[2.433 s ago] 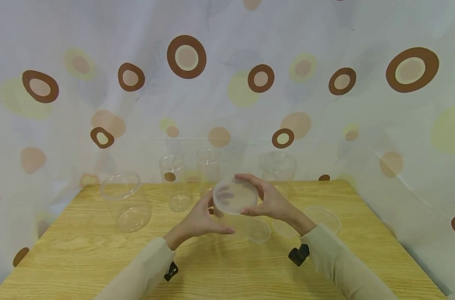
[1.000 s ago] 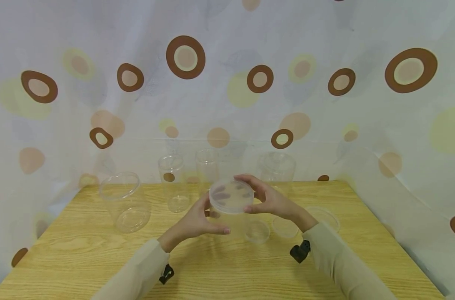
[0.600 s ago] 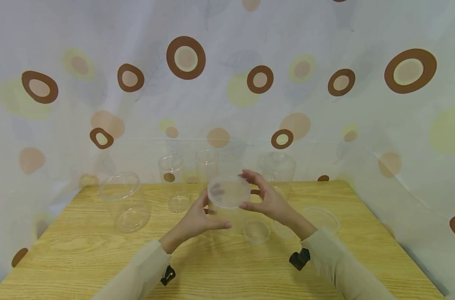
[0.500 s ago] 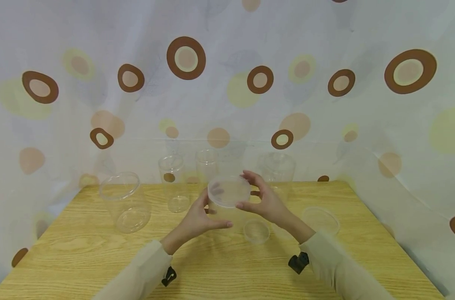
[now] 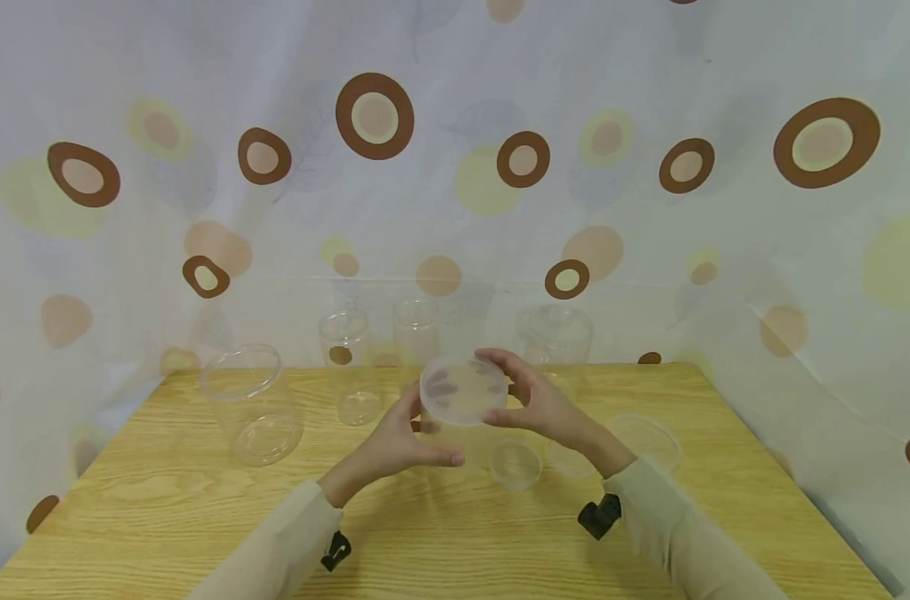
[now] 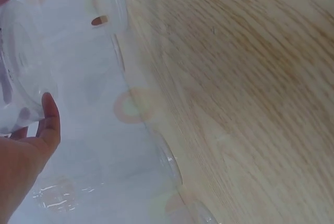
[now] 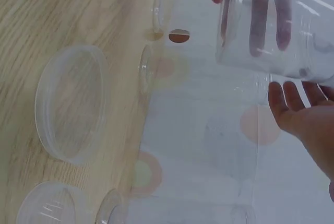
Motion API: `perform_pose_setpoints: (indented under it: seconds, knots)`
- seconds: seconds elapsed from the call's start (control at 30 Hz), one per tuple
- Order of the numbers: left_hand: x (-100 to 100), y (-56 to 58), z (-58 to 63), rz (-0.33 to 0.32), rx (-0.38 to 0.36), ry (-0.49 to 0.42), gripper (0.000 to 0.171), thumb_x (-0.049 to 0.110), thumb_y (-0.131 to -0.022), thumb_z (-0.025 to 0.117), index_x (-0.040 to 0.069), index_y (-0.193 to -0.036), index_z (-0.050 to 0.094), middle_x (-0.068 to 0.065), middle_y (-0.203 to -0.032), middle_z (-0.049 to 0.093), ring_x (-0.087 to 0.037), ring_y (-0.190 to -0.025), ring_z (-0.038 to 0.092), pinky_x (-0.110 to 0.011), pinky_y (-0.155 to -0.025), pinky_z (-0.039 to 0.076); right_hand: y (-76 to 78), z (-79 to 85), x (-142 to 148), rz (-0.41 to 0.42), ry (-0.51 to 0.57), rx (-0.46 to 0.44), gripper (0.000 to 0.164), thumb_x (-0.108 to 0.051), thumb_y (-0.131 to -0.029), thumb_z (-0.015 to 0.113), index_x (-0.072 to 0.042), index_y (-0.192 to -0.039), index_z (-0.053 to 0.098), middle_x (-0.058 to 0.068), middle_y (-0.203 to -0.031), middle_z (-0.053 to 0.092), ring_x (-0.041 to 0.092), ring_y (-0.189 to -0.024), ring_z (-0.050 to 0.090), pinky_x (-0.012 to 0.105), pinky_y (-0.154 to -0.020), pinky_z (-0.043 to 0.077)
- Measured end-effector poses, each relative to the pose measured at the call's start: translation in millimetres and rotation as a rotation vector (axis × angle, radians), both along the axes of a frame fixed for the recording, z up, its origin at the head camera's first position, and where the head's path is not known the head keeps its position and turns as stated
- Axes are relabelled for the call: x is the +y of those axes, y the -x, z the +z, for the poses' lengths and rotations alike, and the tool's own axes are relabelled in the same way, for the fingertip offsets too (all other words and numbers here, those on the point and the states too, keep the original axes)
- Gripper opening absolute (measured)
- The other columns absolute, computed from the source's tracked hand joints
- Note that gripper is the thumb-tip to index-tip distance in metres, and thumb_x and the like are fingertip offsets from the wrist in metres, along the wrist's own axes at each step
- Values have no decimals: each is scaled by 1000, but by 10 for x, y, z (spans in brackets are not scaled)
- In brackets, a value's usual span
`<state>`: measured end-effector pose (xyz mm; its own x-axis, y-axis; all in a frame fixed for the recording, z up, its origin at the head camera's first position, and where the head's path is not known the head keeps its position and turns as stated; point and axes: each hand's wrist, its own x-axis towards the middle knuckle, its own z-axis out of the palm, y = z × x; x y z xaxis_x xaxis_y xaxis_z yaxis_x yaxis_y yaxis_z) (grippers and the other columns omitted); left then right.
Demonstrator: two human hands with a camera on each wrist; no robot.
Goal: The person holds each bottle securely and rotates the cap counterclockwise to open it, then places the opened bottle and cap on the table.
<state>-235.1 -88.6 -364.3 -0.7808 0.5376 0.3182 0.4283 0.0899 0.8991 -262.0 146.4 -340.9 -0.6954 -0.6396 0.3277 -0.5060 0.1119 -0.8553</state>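
A clear plastic jar (image 7: 282,31) is held up above the table, with a translucent round lid (image 5: 464,390) on its top. My left hand (image 5: 395,437) grips the jar's body from the left, thumb in front and fingers behind; several fingers show through the clear wall in the right wrist view. From the other side my right hand (image 5: 541,404) holds the lid's edge, thumb at the near rim and fingers curved round the far rim. Whether the lid sits fully down cannot be told.
Behind stand a wide open jar (image 5: 248,408), a tall jar (image 5: 350,367), a narrow jar (image 5: 416,333) and a wide jar (image 5: 556,333). On the wooden table (image 5: 455,558) lie a small lid (image 5: 517,464), another lid (image 5: 570,457) and a larger lid (image 5: 645,442).
The jar has shifted slightly left since the oldest frame. My right fingers spread and shifted round the lid's rim about half a second ago, and now close on it again, slightly lower.
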Motion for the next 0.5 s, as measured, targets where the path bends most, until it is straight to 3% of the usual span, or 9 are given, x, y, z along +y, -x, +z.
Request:
perform_pose_setpoints:
  seconds: [0.1,0.23,0.37,0.5]
  knots:
    - [-19,0,7,-42,11,9,100,11,-67,81,20,-145,19,-4,-142,35,-27,-126,38,-42,-89,42,46,22,46,104,-8,-31,70,-14,-84,66,-14,-142,26,14,-140,32,33,-123,37,37,-97,39]
    - [-28,-9,13,-59,27,20,100,13,-68,81,18,-146,18,-7,-142,34,-27,-127,37,-41,-88,42,69,41,62,159,-18,-50,71,-16,-85,65,-12,-143,24,15,-141,30,32,-124,34,38,-100,35]
    - [-29,3,-23,-34,37,18,99,14,-68,81,24,-145,20,-1,-141,36,-24,-126,38,-41,-88,42,44,40,42,127,-20,-21,75,-17,-84,66,-15,-144,22,12,-143,28,29,-124,34,39,-98,37]
    - [-12,4,-33,21,23,-14,98,11,-67,81,30,-143,22,3,-139,38,-23,-124,40,-45,-89,43,-16,26,-9,13,-12,72,79,-18,-83,68,-16,-145,19,9,-146,26,27,-128,31,47,-100,35]
